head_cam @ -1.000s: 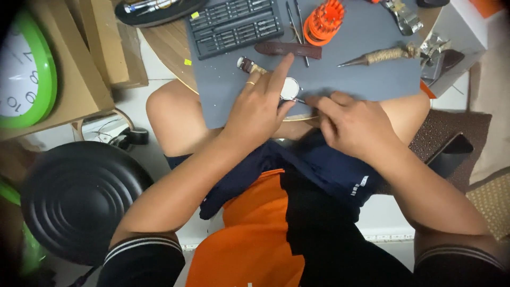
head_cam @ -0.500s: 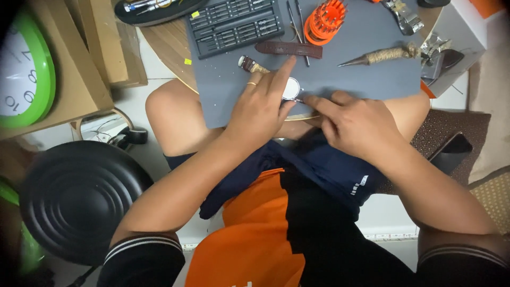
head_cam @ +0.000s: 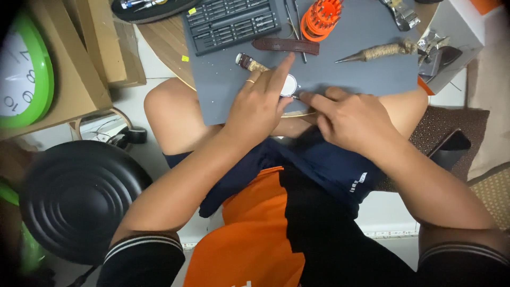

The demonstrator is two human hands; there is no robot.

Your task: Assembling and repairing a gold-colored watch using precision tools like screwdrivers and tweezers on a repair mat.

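Pinned flat under the left hand [head_cam: 260, 106], the watch case [head_cam: 289, 85] lies near the front edge of the grey mat [head_cam: 361, 58]; the index finger presses on it, apparently to stop it sliding. Right hand [head_cam: 345, 114] pinches a thin tool against the case's side; the tool is too small to identify. A detached brown strap [head_cam: 286, 45] lies behind it, and a bit set tray [head_cam: 231, 22] occupies the back left corner.

I see my two hands, the left hand [head_cam: 258, 109] and the right hand [head_cam: 350, 117], and one small watch [head_cam: 287, 85] between them. There is one grey mat [head_cam: 366, 74], one brown strap [head_cam: 286, 45], one orange holder [head_cam: 320, 19] and one case of little bits [head_cam: 232, 21]. One green clock [head_cam: 24, 74] and one round black lid [head_cam: 79, 199] sit off to my left.
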